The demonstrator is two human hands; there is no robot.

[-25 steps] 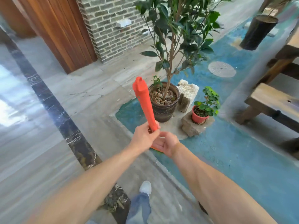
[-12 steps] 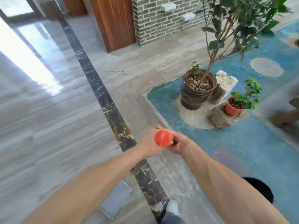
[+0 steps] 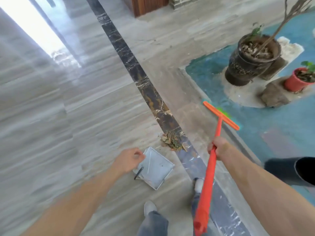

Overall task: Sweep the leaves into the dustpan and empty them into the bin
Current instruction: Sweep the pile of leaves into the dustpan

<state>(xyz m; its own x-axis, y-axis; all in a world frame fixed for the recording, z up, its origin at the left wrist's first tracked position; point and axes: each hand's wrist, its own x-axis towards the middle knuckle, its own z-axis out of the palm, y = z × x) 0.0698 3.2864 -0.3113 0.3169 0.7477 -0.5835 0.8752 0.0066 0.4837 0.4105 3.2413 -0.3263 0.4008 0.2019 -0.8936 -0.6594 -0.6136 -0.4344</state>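
At centre frame, on the dark marble strip [image 3: 150, 92] of the floor: one small heap of dry leaves [image 3: 172, 140], brown and green, loosely piled. Item two, at 7 o'clock from the heap and just beside it: dustpan [image 3: 154, 168], pale, flat on the grey tile, its handle loop at the near left corner; which edge is the open lip cannot be told through the blur. Item three: left hand [image 3: 128, 161], empty, fingers loosely curled, hovering at the pan's left rim and apparently reaching for it (contact not yet certain). Item four: broom [image 3: 219, 117], orange with green bristles, head at 2 o'clock from the leaves and well apart; right hand [image 3: 219, 148] closed round the shaft mid-length. Handling note, as judgement: take the pan first, turn its open lip to the heap and press that lip flush to the tile so nothing slides under; then bring the broom head behind the leaves and draw in short, low strokes toward the pan. Periphery, 1 to 2 o'clock: dark plant pot [image 3: 250, 62], red pot [image 3: 295, 81].
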